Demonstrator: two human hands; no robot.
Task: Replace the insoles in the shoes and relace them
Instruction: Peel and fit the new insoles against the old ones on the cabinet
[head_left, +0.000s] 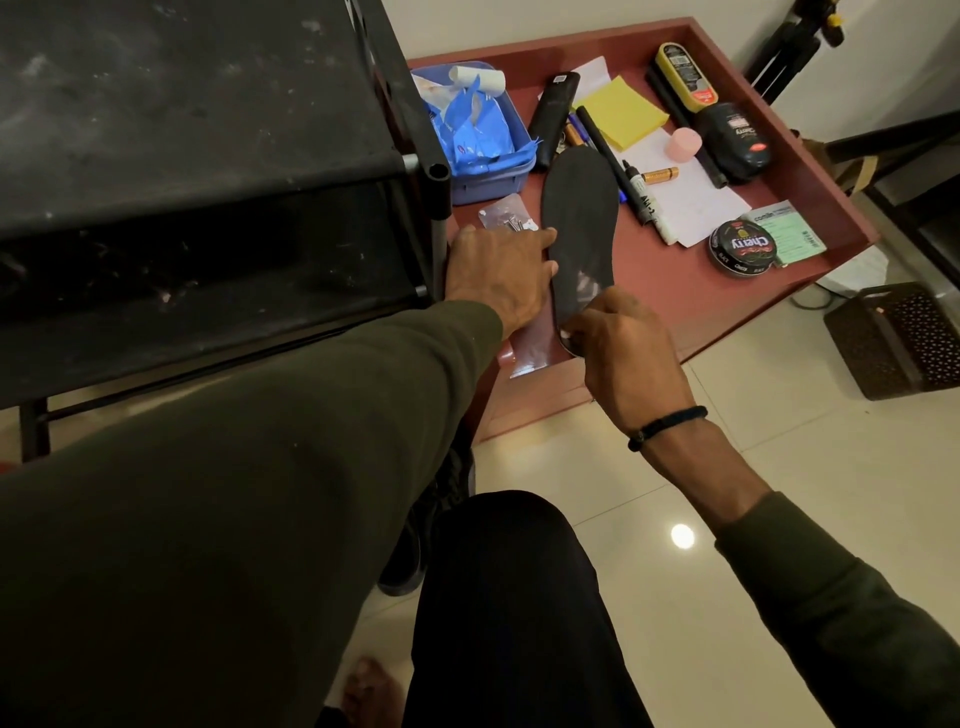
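A dark grey insole (579, 218) lies lengthwise over the red-brown tray table (665, 280), toe end pointing away from me. My right hand (623, 348) pinches its heel end near the table's front edge. My left hand (501, 273) lies flat beside the insole's left edge, fingertips touching it, over a clear plastic sleeve (530, 348). A black shoe (415, 540) shows on the floor below, mostly hidden by my left sleeve and knee.
A black shelf rack (208, 182) stands close on the left. The table carries a blue tub (493, 176), a polish tin (740, 247), polish bottles (732, 140), markers, yellow paper and a screw bag (506, 213). A brown basket (898, 338) sits on the tiled floor at right.
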